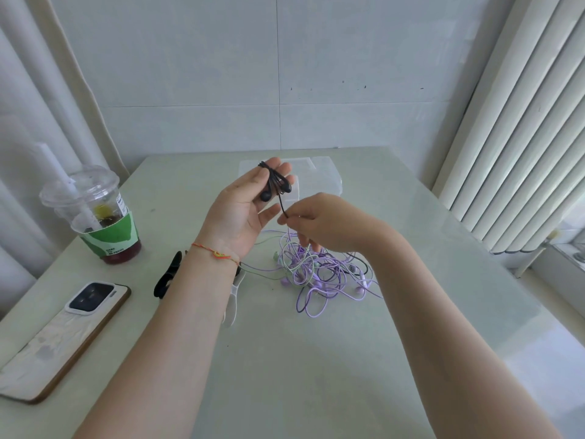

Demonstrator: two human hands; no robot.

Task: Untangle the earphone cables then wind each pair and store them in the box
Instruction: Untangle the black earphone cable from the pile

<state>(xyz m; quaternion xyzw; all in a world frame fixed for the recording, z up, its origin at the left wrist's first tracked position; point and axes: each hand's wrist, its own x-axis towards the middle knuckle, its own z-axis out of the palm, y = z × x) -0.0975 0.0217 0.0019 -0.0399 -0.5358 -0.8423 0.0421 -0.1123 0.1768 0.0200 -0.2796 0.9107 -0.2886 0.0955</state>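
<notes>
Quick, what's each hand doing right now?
Left hand: holds the black earphones wound round its fingers.
Right hand: pinches the black cable's loose end.

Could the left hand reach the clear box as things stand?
Probably yes: the left hand is raised just in front of the clear box with nothing between them, though black earphones are wound around its fingers.
</notes>
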